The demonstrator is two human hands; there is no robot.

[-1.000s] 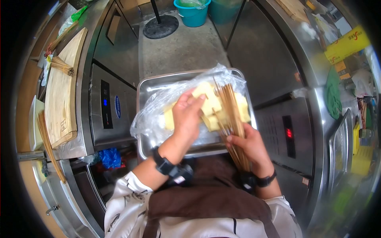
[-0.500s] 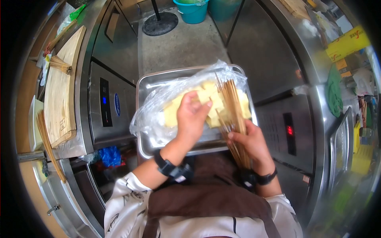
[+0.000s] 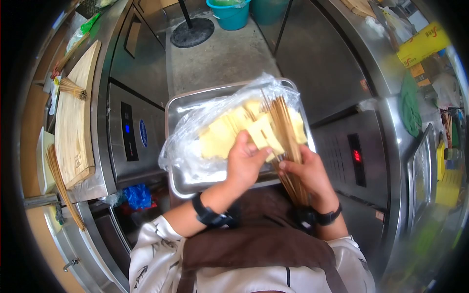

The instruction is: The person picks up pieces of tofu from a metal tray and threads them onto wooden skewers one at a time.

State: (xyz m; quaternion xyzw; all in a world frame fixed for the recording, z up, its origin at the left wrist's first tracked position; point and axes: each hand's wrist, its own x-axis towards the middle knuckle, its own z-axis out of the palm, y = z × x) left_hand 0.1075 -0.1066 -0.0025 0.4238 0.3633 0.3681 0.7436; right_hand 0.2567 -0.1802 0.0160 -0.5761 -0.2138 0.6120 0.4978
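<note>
A metal tray point(image 3: 181, 181) lies in front of me, lined with crumpled clear plastic point(image 3: 183, 132) under and around a pile of pale yellow pieces point(image 3: 217, 138). My left hand point(image 3: 244, 163) pinches one flat yellow piece point(image 3: 264, 136) between thumb and fingers, above the tray's middle. A slot or thin stick shows in that piece; which, I cannot tell. My right hand point(image 3: 312, 173) is closed around a bundle of thin wooden skewers point(image 3: 285, 128) that points up and away. The held piece touches or nearly touches the bundle.
Steel cabinets stand on both sides. On the left counter a wooden board point(image 3: 75, 122) carries a small skewer bundle point(image 3: 73, 89); longer sticks point(image 3: 63, 185) lean nearby. A teal bucket point(image 3: 231, 15) and a black round base point(image 3: 192, 32) are on the floor beyond. A green cloth point(image 3: 411, 105) hangs at right.
My left hand has come slightly down and nearer to my right hand, and the yellow piece now lies raised beside the skewers. My right hand keeps its hold on the bundle.
</note>
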